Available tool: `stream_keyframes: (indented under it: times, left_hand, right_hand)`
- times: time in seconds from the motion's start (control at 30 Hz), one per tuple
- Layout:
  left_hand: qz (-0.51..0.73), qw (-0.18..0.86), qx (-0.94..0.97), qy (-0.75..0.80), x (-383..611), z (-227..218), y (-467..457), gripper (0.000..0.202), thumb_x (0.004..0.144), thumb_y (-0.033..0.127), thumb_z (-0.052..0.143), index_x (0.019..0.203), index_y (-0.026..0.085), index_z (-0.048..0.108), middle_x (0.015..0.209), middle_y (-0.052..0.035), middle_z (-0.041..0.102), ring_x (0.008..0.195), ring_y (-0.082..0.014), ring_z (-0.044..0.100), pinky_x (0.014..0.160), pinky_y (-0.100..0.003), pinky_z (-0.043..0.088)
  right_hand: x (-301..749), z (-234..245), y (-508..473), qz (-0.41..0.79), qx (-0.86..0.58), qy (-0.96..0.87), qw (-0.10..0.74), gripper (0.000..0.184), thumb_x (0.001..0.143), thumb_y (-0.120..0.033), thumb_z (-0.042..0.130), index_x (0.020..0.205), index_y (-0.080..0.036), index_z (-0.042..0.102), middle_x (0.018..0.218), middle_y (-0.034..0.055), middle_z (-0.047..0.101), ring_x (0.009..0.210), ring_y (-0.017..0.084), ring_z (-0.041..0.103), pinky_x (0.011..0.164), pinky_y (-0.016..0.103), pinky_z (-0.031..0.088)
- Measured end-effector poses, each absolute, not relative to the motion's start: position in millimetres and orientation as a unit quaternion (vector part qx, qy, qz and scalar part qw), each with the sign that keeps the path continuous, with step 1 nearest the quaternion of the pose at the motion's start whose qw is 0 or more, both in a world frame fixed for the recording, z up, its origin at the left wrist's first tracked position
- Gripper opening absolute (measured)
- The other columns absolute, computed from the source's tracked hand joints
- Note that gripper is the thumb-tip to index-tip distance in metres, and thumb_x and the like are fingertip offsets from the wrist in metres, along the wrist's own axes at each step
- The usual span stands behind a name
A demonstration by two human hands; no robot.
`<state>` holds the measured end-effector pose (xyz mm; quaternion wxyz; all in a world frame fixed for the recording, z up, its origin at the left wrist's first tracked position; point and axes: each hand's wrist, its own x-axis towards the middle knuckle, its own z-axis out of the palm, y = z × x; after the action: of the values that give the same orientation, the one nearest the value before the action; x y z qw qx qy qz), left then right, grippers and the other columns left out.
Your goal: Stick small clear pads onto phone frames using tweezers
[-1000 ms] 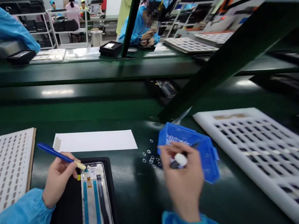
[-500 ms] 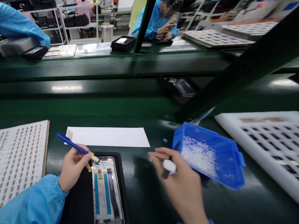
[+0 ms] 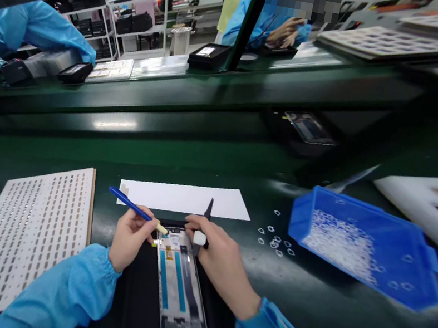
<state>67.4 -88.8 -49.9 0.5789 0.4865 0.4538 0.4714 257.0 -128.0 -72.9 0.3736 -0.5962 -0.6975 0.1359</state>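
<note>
My left hand pinches a blue pen-like stick, its cream tip resting at the upper left corner of an opened phone. Blue strips and a dark flat cable show inside the phone, which lies on a black tray. Over the phone's upper right edge, my right hand is closed on dark slim tweezers with a white wrapped part; their working end is hidden by the fingers. A yellow tab sticks out beside my left fingertips.
A blue bin of small white rings stands right, with several loose rings beside it. White paper lies behind the phone. A perforated white board is left, a white foam tray far right. Co-workers sit beyond the bench.
My right hand has moved left from beside the blue bin to the phone's top edge. My left hand keeps the stick at the phone's corner. The view has shifted right-to-left sideways, showing more at left.
</note>
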Motion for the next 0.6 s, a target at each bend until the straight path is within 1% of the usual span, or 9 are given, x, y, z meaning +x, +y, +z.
stream_keyframes:
  times: [0.13,0.23,0.33,0.43,0.5,0.6]
  left_hand:
    - [0.471,0.580,0.489,0.450,67,-50,-89,0.035,0.069,0.040,0.077,0.081,0.015,0.056,0.071,-0.0029,0.068,0.053,-0.0109,0.061,0.044,-0.019,0.050]
    - [0.471,0.575,0.493,0.452,67,-51,-89,0.036,0.069,0.041,0.077,0.081,0.015,0.056,0.070,-0.0020,0.066,0.053,-0.0110,0.061,0.044,-0.019,0.050]
    - [0.466,0.574,0.501,0.449,66,-51,-88,0.036,0.069,0.041,0.077,0.082,0.015,0.055,0.069,-0.0008,0.065,0.051,-0.0099,0.060,0.045,-0.019,0.050]
    - [0.462,0.574,0.508,0.447,65,-52,-87,0.036,0.070,0.041,0.077,0.083,0.016,0.055,0.072,-0.0016,0.066,0.052,-0.0103,0.061,0.045,-0.019,0.051]
    - [0.459,0.572,0.514,0.445,65,-53,-87,0.036,0.070,0.042,0.077,0.083,0.016,0.055,0.073,-0.0022,0.067,0.055,-0.0118,0.064,0.044,-0.019,0.051]
    - [0.454,0.564,0.531,0.441,64,-55,-88,0.036,0.072,0.043,0.075,0.085,0.016,0.056,0.074,-0.0030,0.067,0.061,-0.0142,0.066,0.045,-0.019,0.051]
  right_hand:
    - [256,-75,-135,0.027,-0.615,-0.710,0.341,0.023,0.088,-0.011,0.044,0.102,-0.019,0.061,0.077,0.0060,0.064,0.073,0.023,0.056,0.063,0.033,0.040]
    - [251,-75,-137,0.005,-0.620,-0.718,0.318,0.022,0.092,-0.017,0.045,0.105,-0.016,0.062,0.074,0.0076,0.063,0.074,0.024,0.054,0.062,0.034,0.038]
    - [244,-74,-141,0.012,-0.626,-0.718,0.305,0.024,0.091,-0.014,0.044,0.107,-0.016,0.062,0.073,0.0076,0.062,0.074,0.025,0.054,0.062,0.034,0.038]
    - [236,-71,-149,0.020,-0.634,-0.715,0.294,0.027,0.087,-0.012,0.044,0.107,-0.017,0.062,0.075,0.0082,0.063,0.074,0.025,0.054,0.062,0.034,0.037]
    - [233,-69,-154,0.041,-0.635,-0.714,0.293,0.032,0.083,-0.009,0.044,0.109,-0.017,0.061,0.080,0.0093,0.065,0.077,0.026,0.055,0.063,0.035,0.038]
    - [236,-66,-154,0.126,-0.622,-0.711,0.302,0.038,0.079,-0.007,0.046,0.112,-0.020,0.059,0.092,0.0083,0.068,0.084,0.026,0.056,0.067,0.035,0.040]
